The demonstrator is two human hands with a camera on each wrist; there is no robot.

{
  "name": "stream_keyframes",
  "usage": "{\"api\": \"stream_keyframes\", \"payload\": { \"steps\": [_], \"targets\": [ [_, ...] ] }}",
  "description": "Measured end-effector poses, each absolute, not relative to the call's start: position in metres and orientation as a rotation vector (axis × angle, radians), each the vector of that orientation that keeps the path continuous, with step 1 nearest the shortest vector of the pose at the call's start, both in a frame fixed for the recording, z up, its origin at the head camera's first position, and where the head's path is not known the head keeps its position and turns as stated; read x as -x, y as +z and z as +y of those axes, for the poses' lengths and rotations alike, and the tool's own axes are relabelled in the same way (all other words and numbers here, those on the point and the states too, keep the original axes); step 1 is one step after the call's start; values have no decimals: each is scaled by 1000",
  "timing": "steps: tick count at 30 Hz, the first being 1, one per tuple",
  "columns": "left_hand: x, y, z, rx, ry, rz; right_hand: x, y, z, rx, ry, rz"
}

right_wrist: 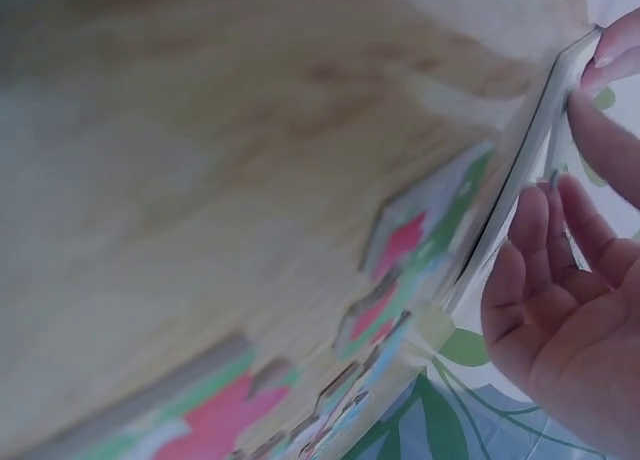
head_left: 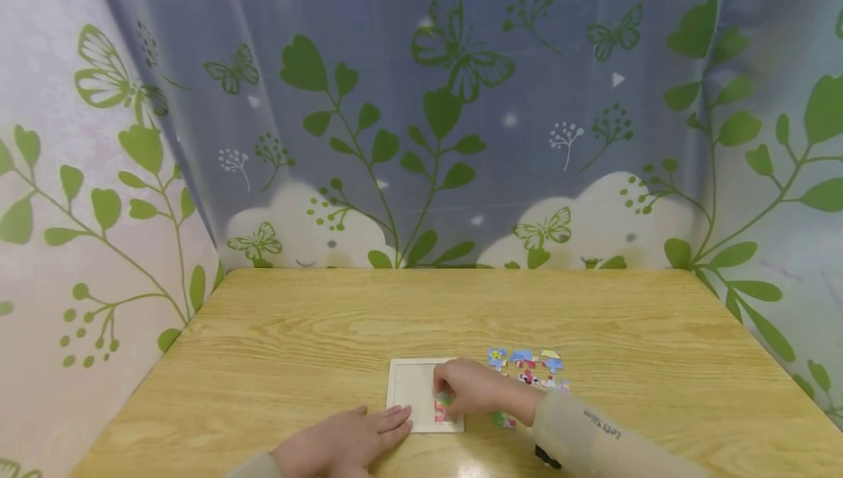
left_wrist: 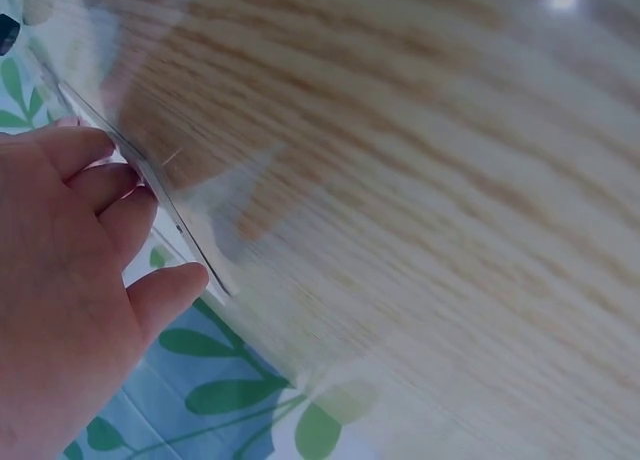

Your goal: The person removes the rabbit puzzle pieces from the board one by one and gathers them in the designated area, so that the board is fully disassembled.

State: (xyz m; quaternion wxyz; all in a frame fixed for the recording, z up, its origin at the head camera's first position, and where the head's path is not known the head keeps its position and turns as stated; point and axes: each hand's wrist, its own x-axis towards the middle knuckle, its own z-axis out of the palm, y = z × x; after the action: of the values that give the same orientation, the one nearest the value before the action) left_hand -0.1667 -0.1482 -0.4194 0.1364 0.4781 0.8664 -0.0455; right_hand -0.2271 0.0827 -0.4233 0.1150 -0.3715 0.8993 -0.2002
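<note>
A shallow white puzzle tray (head_left: pixel 411 383) lies on the wooden table, its rim seen edge-on in both wrist views. My left hand (head_left: pixel 352 438) rests at the tray's lower left corner, fingers extended over its rim. Over the tray's right side, my right hand (head_left: pixel 470 388) pinches a puzzle piece with green on it, mostly hidden by the fingers. Pink and green puzzle picture (head_left: pixel 440 412) shows below those fingers, inside the tray's lower right corner. In the right wrist view the curled fingers (right_wrist: pixel 545 225) hover at the tray; the held piece is hardly visible there.
Several loose puzzle pieces (head_left: pixel 523 358) lie right of the tray, partly under the right forearm. Another piece (head_left: pixel 506 419) sits nearer the front, close to the right sleeve. A leaf-patterned curtain (head_left: pixel 421 170) borders the back and sides of the table (head_left: pixel 296 331).
</note>
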Motion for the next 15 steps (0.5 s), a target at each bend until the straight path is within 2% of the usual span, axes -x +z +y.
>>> {"api": "stream_keyframes", "payload": {
  "steps": [15],
  "targets": [
    [166,-417,-145,-1339,-45,2539,233,-409,121,1129,-1043,2470]
  ]
}}
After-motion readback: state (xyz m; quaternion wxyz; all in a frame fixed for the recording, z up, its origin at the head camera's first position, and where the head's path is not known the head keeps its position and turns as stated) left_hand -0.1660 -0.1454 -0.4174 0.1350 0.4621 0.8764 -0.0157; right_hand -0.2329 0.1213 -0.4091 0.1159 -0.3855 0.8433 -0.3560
